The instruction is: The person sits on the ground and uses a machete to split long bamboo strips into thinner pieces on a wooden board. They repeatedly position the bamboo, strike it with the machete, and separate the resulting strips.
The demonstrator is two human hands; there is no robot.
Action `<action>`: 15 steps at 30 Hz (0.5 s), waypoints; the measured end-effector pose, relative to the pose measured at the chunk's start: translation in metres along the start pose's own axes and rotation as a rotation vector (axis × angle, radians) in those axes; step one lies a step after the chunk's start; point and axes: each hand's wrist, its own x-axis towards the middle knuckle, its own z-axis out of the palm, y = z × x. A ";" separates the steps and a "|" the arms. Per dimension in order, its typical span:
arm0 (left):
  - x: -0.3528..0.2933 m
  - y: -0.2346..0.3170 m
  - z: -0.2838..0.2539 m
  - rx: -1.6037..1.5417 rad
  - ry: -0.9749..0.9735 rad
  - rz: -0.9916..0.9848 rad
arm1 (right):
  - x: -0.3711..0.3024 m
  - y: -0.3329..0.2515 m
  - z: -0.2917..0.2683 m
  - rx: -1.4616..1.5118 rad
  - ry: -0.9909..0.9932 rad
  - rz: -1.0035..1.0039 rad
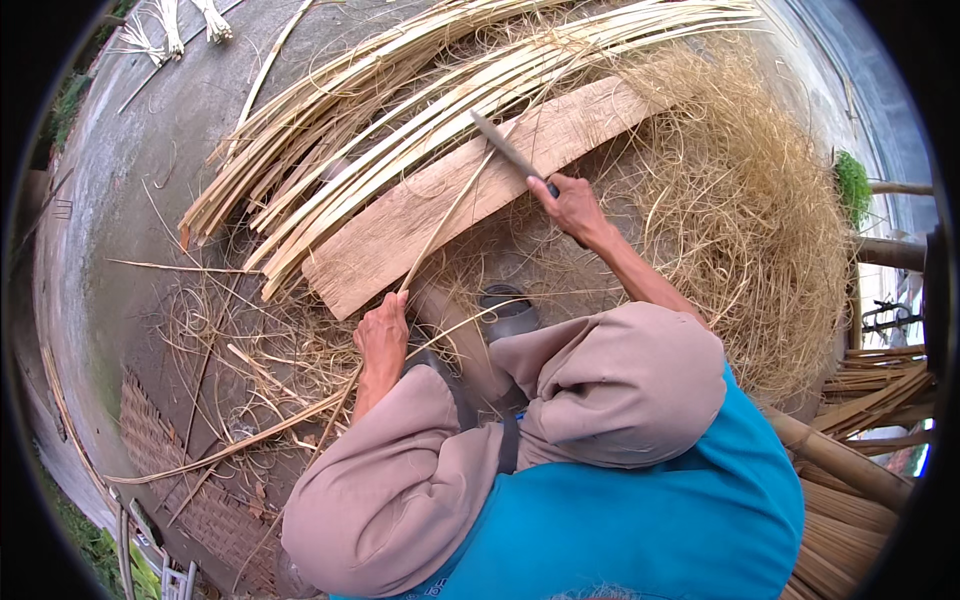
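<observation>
In front of my knees lies a wooden plank [400,235], slanting up to the right. My right hand [575,208] is closed round the handle of a knife [508,147], whose blade reaches over the plank. Beneath the blade runs a thin bamboo strip [447,217], and it slopes down to my left hand [382,335]. The left fingers are closed on that strip near the plank's lower edge. Whether the blade touches the strip is hard to tell.
Long pale bamboo strips [400,140] lie bundled beyond the plank. Curly shavings [740,220] heap up on the right. A woven mat [190,490] lies at lower left. Thick poles [835,455] and stacked strips [850,530] stand at my right. White bundles [170,28] sit at far left.
</observation>
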 end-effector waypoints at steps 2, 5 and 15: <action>-0.012 -0.012 -0.004 0.003 -0.021 0.004 | -0.042 -0.011 0.032 -0.092 -0.117 -0.364; -0.055 -0.047 -0.018 -0.018 -0.072 -0.017 | -0.048 0.007 0.032 -0.223 -0.070 -0.731; -0.075 -0.055 -0.060 -0.205 -0.328 -0.190 | -0.007 0.026 -0.013 0.017 0.031 -0.064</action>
